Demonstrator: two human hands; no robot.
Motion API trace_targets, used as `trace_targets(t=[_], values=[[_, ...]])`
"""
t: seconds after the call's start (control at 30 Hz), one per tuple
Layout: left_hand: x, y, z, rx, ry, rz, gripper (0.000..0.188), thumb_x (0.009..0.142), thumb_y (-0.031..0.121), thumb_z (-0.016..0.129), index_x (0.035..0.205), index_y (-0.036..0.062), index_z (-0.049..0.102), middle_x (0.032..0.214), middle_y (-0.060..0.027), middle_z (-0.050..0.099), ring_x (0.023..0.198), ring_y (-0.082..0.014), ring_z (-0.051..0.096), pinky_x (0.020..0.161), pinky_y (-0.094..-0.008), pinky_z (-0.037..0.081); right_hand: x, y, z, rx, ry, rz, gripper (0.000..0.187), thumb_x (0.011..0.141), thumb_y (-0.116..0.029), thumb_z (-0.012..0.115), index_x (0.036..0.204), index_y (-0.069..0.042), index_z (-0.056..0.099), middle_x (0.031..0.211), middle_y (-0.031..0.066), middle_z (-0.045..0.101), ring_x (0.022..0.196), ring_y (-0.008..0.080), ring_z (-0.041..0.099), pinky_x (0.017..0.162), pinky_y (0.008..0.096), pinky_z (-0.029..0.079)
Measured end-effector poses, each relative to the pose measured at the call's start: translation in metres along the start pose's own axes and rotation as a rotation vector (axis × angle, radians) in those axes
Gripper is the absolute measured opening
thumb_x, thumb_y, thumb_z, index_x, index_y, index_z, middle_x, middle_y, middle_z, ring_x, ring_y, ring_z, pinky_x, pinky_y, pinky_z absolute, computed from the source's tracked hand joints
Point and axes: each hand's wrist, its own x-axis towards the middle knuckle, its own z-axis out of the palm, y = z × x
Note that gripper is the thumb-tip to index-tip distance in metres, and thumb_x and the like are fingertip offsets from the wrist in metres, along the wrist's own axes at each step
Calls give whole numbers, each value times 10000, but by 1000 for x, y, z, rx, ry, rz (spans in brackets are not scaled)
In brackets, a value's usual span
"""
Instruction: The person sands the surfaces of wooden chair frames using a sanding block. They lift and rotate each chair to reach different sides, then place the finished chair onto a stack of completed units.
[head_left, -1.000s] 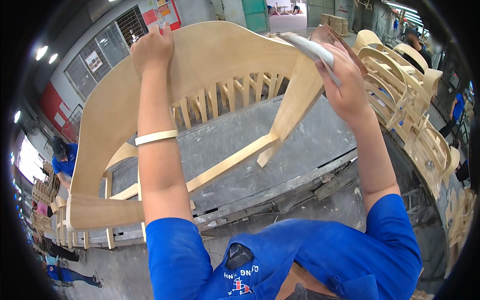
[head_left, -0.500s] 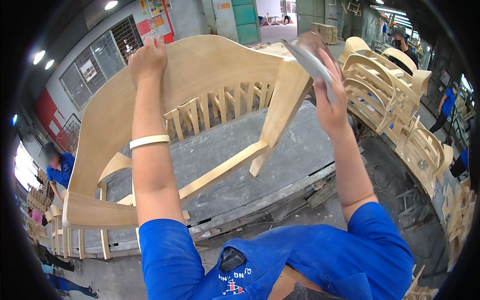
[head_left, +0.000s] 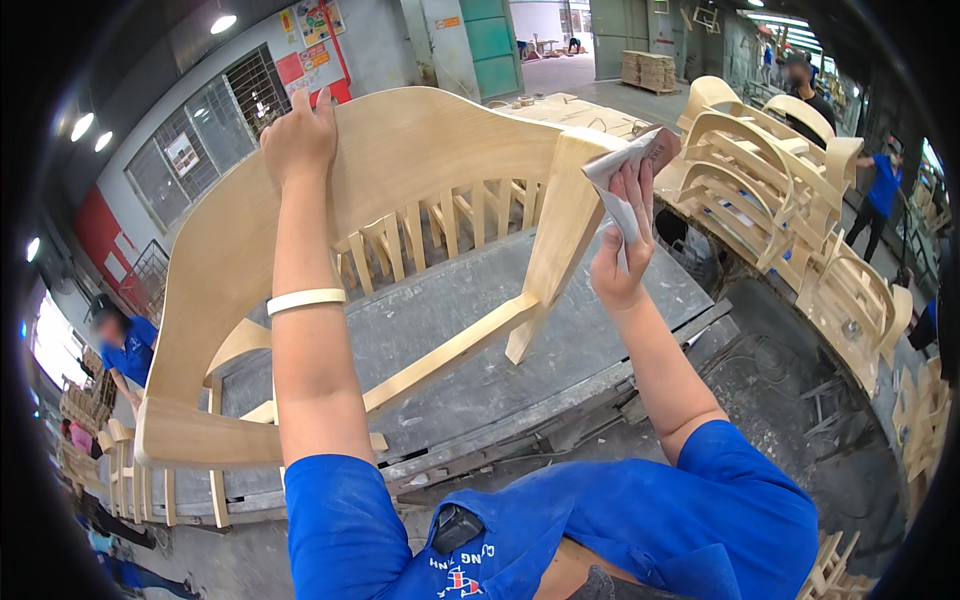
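Observation:
A pale wooden chair frame (head_left: 420,135) with a broad curved backrest rests on a grey worktable (head_left: 470,330). My left hand (head_left: 302,140) grips the backrest's upper edge, its fingertips partly hidden behind the wood. In my right hand (head_left: 625,245) is a folded sheet of sandpaper (head_left: 648,160), pale on one side and brownish on the other. The sheet lies at the right end of the chair frame, over the top of a wide leg (head_left: 563,215). My right thumb is on the near side of the sheet, with the fingers bent over it.
Stacked chair frames (head_left: 765,170) stand along the right. Several slatted wooden parts (head_left: 450,220) line the table's far side. One co-worker in blue (head_left: 128,345) is at the left; another (head_left: 885,190) stands far right. A pallet of wood pieces (head_left: 648,72) sits farther back.
My right hand has come down and left with the sandpaper, which now meets the frame's right end. My left hand keeps its hold. The view has shifted slightly.

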Motion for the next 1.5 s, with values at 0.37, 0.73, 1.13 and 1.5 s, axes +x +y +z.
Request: trace_targets(t=[0.37,0.73,1.13,1.5], values=[[-6,11,-11,-1,0,-16,486,937,513,362,1122,117,573,782,-171,679,792,-321,660,794,-419,452,-7,-9,-8,44,-17,64,373,838,-93,469,1142,81,598,1308,220,505,1286,439,380,1047,487,303],[-5,16,-14,17,-38,0,497,943,504,353,1145,98,556,806,-182,678,812,-341,653,796,-432,452,-59,-13,-30,84,-275,101,317,819,-98,594,1097,53,616,1285,152,540,1307,385,371,1072,472,251],[-1,14,-6,16,-60,9,539,926,550,339,1171,125,563,907,-192,679,886,-358,646,835,-430,452,19,10,-31,125,-51,27,365,929,-101,423,1216,99,526,1285,226,519,1290,404,389,1057,447,312],[-6,23,1,-182,179,48,415,870,459,488,833,70,629,768,-191,659,765,-371,645,699,-502,496,-204,13,-89,-96,-22,1419,562,989,-405,379,1323,44,440,1315,152,504,1166,263,501,1011,347,352]])
